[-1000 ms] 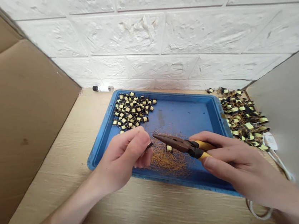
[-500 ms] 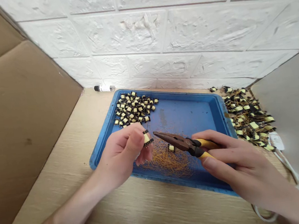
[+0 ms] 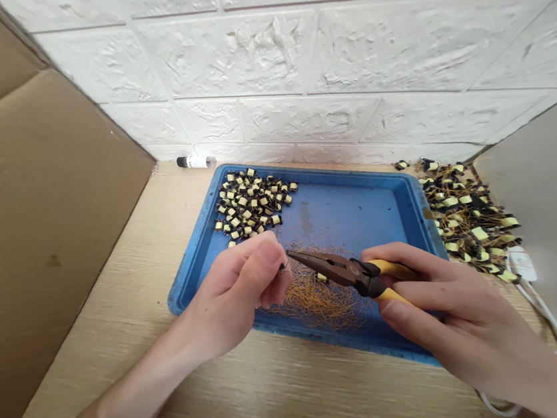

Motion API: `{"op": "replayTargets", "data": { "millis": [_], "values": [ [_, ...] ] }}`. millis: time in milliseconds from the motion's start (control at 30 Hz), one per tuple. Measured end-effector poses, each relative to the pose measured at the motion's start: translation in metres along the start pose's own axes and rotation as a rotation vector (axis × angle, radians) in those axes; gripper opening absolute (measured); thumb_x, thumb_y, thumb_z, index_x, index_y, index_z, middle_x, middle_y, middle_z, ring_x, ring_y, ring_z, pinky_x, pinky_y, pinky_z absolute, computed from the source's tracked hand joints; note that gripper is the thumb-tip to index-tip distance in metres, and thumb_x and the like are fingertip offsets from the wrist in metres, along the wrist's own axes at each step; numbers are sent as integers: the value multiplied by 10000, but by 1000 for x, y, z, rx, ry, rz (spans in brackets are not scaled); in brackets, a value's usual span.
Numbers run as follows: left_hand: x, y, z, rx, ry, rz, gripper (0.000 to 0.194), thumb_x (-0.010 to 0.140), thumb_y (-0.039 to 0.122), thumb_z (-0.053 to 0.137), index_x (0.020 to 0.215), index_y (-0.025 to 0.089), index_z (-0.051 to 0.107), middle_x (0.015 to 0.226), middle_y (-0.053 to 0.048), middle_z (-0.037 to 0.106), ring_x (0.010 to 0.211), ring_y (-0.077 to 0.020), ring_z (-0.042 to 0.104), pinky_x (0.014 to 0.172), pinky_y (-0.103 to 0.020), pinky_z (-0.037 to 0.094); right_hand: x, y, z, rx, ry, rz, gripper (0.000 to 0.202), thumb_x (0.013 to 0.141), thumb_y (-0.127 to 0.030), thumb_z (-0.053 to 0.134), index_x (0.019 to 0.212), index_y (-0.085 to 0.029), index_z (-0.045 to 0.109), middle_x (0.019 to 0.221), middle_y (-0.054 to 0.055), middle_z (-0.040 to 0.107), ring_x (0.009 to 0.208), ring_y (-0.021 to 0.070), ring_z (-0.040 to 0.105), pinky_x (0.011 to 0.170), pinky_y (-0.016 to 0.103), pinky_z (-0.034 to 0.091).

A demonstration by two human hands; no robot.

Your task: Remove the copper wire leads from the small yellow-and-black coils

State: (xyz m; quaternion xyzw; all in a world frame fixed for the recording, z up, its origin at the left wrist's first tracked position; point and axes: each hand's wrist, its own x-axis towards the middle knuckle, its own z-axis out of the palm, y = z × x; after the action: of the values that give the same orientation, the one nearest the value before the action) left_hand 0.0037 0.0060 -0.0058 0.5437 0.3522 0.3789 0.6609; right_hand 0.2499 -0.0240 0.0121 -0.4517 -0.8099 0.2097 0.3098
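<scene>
Between the thumb and fingers of my left hand [image 3: 241, 280] is a small transformer [image 3: 282, 267], mostly hidden, with only a dark edge and pins showing. My right hand [image 3: 450, 303] grips the yellow handles of long-nose pliers [image 3: 338, 269]. The plier tips point left and are right beside the transformer's edge; whether they touch a pin I cannot tell. Below both hands is a blue tray [image 3: 410, 348] holding a heap of copper-coloured wire clippings [image 3: 319, 305]. Another transformer [image 3: 322, 276] lies on the clippings, partly behind the pliers.
Many yellow-and-black transformers [image 3: 250, 202] are piled in the tray's back left corner. More, with long wires [image 3: 470, 214], lie right of the tray beside a white plug and cable [image 3: 521, 265]. A small bottle [image 3: 196, 161] lies near the white wall; cardboard [image 3: 54, 228] stands at left.
The transformer has turned in my left fingers, so its yellow face is now covered by the thumb. My left hand has shifted slightly right, closer to the plier tips.
</scene>
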Motion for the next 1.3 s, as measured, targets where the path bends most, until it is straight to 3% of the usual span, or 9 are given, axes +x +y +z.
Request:
{"op": "replayTargets", "data": {
  "millis": [267, 600, 833, 933, 1000, 1033, 1100, 1200, 1300],
  "values": [
    [-1, 4, 1, 51, -95, -38, 674, 983, 711, 415, 526, 216, 402, 507, 27, 438, 494, -126, 334, 514, -301, 296, -5, 0, 1, -135, 57, -40, 416, 962, -260, 585, 550, -204, 563, 994, 100, 734, 745, 176, 740, 599, 246, 602],
    [-4, 4, 0, 247, -86, 92, 616, 1085, 493, 347, 551, 198, 431, 507, 46, 406, 477, -106, 312, 506, -282, 294, -4, -4, 8, -407, 215, -204, 349, 936, -188, 617, 591, -175, 572, 1007, 157, 700, 701, 158, 619, 587, 296, 542],
    [-3, 6, -1, 339, -117, 42, 525, 1076, 356, 318, 574, 212, 368, 505, 43, 366, 465, -106, 315, 463, -280, 248, -5, -8, 10, -516, 241, -237, 343, 915, -230, 642, 583, -206, 561, 984, 127, 709, 645, 158, 524, 536, 306, 498],
    [-4, 6, 3, 382, -186, 80, 491, 1071, 301, 324, 591, 203, 357, 518, 50, 368, 471, -90, 332, 468, -269, 243, -5, -4, 8, -508, 271, -157, 340, 925, -223, 642, 592, -211, 573, 994, 123, 706, 670, 171, 565, 562, 325, 501],
    [-4, 6, 6, 398, -273, 85, 446, 1020, 283, 484, 599, 190, 375, 532, 61, 372, 481, -77, 338, 484, -268, 235, -4, 1, 2, -518, 387, -7, 381, 953, -208, 612, 576, -212, 563, 980, 112, 693, 728, 185, 615, 609, 338, 510],
    [-5, 6, 7, 399, -336, 74, 446, 1028, 288, 473, 603, 191, 379, 536, 61, 365, 486, -81, 331, 490, -271, 241, -3, 4, -1, -531, 420, 46, 411, 952, -227, 635, 550, -210, 547, 963, 111, 686, 750, 191, 634, 620, 339, 509],
    [-5, 5, 8, 315, -292, 27, 507, 1077, 381, 364, 607, 197, 413, 546, 44, 407, 501, -98, 370, 491, -278, 266, -3, 8, -5, -527, 452, 113, 408, 965, -205, 599, 559, -204, 571, 1014, 134, 680, 798, 210, 651, 654, 356, 517],
    [-6, 4, 7, 203, -208, 7, 624, 1062, 592, 324, 596, 196, 444, 544, 41, 415, 502, -105, 336, 504, -278, 286, -3, 8, -4, -403, 397, 38, 436, 945, -217, 618, 516, -200, 545, 1030, 124, 645, 722, 181, 613, 571, 336, 498],
    [-5, 3, 6, 106, -125, -15, 660, 999, 715, 352, 592, 200, 424, 548, 48, 396, 494, -103, 285, 491, -276, 259, -4, 6, 2, -325, 295, -26, 426, 926, -188, 616, 503, -187, 557, 984, 108, 604, 767, 179, 620, 620, 324, 547]
  ]
}}
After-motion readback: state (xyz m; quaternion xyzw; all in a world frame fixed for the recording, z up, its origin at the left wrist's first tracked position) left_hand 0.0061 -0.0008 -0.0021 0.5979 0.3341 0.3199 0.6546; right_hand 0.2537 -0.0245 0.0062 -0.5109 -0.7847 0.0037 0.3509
